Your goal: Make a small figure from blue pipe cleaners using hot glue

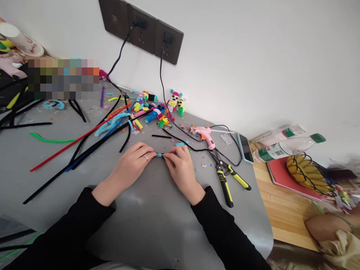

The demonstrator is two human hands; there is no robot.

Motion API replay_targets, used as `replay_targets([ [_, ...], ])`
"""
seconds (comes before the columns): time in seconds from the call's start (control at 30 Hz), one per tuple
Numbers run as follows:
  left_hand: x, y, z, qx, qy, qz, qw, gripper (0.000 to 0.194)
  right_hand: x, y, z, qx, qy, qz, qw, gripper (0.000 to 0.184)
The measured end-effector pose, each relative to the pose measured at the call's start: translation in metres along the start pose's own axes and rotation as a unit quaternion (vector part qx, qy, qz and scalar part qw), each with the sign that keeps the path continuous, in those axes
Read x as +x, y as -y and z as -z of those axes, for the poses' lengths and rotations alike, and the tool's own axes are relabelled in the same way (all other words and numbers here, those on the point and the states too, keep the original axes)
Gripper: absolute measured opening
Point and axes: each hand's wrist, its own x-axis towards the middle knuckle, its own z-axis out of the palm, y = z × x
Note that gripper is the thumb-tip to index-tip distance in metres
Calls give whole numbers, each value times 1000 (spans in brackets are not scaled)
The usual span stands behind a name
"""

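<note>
Between my two hands, at the middle of the grey table (146,217), is a short blue piece of pipe cleaner (159,155). My left hand (133,161) pinches its left end and wears a ring. The right end sits in the pinch of my right hand (180,161). Most of the piece is hidden by my fingertips. Just beyond my right hand lies a light-blue scrap (182,143). Long pipe cleaners, among them a red one (81,138) and a black one (56,178), stretch out to the left of my left hand.
Pliers with yellow-black handles (227,178), a pink glue gun (204,135) and a phone (245,148) lie on the right. Finished pipe-cleaner figures (174,101) stand by the wall. Cords run to the sockets (142,30). Bottles (287,147) and another person's arm (323,227) are far right.
</note>
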Motion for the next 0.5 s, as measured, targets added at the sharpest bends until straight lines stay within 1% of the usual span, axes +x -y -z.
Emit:
replay_targets([
  [0.13,-3,2,0,-14,4,14,1000,28,0,1,-2,1,0,6,1000,23],
  [0.27,-5,2,0,-23,23,38,999,29,1,2,-3,1,21,-4,1000,21],
  [0.37,-6,2,1,-23,23,35,999,30,2,3,-3,4,35,-15,999,22],
  [0.5,-6,3,3,-16,17,21,1000,30,2,2,-3,5,37,-17,999,22],
])
